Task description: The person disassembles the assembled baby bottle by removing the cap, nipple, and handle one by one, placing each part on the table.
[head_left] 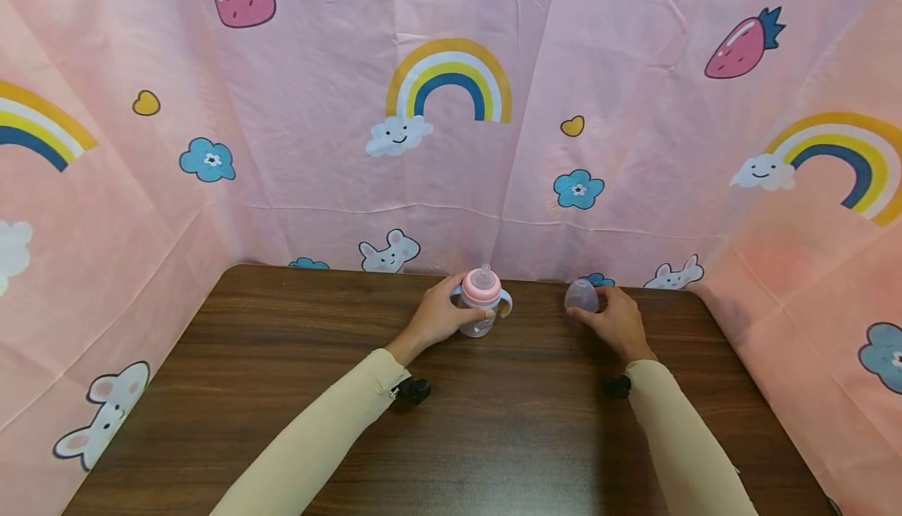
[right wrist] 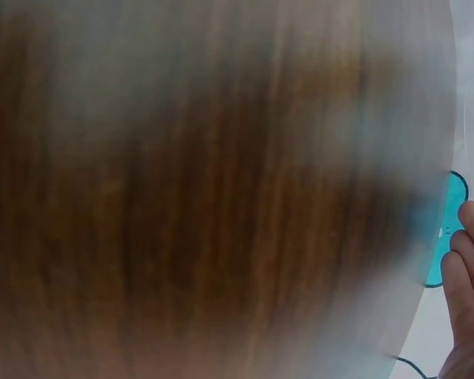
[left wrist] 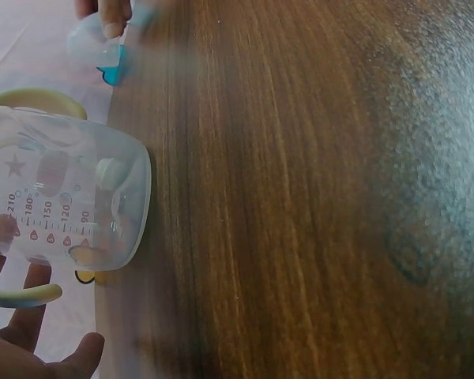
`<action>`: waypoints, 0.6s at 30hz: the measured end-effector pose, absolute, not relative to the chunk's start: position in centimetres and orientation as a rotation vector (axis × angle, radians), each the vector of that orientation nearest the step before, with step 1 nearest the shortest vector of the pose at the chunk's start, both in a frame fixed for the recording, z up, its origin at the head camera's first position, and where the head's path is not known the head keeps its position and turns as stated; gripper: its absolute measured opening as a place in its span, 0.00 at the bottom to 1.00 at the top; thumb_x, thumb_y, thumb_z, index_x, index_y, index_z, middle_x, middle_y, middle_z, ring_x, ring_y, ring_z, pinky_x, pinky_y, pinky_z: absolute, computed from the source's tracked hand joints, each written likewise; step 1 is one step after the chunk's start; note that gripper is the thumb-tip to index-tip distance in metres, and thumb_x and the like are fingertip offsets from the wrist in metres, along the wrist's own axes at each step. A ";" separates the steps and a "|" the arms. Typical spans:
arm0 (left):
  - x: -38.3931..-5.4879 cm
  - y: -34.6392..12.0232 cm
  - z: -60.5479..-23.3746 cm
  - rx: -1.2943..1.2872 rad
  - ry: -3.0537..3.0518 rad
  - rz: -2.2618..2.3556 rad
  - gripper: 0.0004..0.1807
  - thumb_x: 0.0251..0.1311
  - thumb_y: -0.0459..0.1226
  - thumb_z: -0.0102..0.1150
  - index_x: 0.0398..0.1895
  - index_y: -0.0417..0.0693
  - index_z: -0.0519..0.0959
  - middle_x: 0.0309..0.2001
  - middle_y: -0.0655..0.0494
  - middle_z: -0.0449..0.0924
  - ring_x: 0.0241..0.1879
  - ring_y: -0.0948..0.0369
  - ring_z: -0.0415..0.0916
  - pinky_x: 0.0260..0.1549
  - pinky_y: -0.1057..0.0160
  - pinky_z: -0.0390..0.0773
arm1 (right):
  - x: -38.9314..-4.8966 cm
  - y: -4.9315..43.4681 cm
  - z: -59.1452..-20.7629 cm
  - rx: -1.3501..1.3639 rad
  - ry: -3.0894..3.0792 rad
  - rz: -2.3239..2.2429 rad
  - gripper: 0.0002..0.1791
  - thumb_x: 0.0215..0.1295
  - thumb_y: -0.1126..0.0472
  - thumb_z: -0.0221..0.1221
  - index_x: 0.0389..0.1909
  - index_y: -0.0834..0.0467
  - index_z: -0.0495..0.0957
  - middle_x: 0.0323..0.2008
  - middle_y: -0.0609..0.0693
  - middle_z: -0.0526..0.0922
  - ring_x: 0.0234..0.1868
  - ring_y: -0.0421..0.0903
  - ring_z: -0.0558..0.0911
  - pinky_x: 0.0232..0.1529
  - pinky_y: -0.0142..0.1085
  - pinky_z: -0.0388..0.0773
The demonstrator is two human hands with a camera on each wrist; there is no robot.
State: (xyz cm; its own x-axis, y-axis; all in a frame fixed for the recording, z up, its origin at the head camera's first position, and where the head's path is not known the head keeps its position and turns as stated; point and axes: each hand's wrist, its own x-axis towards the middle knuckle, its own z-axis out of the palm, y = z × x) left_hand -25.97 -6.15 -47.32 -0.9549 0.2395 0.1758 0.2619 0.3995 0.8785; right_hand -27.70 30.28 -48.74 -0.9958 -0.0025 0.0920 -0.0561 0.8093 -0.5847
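Observation:
A clear baby bottle (head_left: 477, 325) with a pink collar, a see-through nipple on top and two side handles is upright near the table's back edge. My left hand (head_left: 435, 314) grips it from the left, thumb across its front. The left wrist view shows the bottle's printed volume scale (left wrist: 47, 217) and fingers behind its wall. Further right, my right hand (head_left: 617, 322) holds a translucent dome-shaped bottle cap (head_left: 580, 297) between thumb and fingers, apart from the bottle. In the right wrist view only the fingers (right wrist: 460, 296) show at the right edge.
Both hands are over the far part of a dark wood-grain table (head_left: 493, 438). A pink printed cloth (head_left: 465, 187) hangs right behind the table's back edge and along both sides. Each wrist carries a small black camera (head_left: 413, 391).

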 end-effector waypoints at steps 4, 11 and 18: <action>-26.0 -6.1 -47.3 -0.466 -2.609 -1.633 0.47 0.60 0.46 0.86 0.81 0.50 0.73 0.70 0.51 0.81 0.70 0.50 0.77 0.69 0.42 0.75 | -27.7 30.3 -48.8 0.046 -2.907 0.957 0.43 0.71 0.42 0.74 0.70 0.72 0.73 0.63 0.73 0.79 0.61 0.70 0.81 0.64 0.66 0.80; -26.0 -6.1 -47.2 -0.482 -2.589 -1.611 0.46 0.57 0.47 0.87 0.79 0.49 0.76 0.68 0.50 0.83 0.69 0.50 0.78 0.69 0.44 0.76 | -28.0 30.5 -49.3 0.072 -2.896 0.939 0.43 0.70 0.41 0.74 0.69 0.71 0.75 0.63 0.72 0.80 0.62 0.70 0.81 0.63 0.66 0.80; -25.9 -6.1 -47.1 -0.476 -2.588 -1.607 0.47 0.57 0.47 0.87 0.78 0.49 0.76 0.68 0.50 0.83 0.69 0.50 0.78 0.69 0.44 0.76 | -28.0 30.5 -49.6 0.073 -2.898 0.937 0.43 0.70 0.41 0.74 0.68 0.71 0.75 0.63 0.71 0.81 0.62 0.70 0.81 0.63 0.66 0.80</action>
State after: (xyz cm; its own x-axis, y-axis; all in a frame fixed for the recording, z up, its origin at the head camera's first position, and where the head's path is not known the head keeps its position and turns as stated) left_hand -25.90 -6.15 -47.10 -0.9506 0.2287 0.2100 0.2896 0.4091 0.8653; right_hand -28.03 30.52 -49.57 -0.9943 -0.0167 0.1049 -0.0749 0.8099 -0.5817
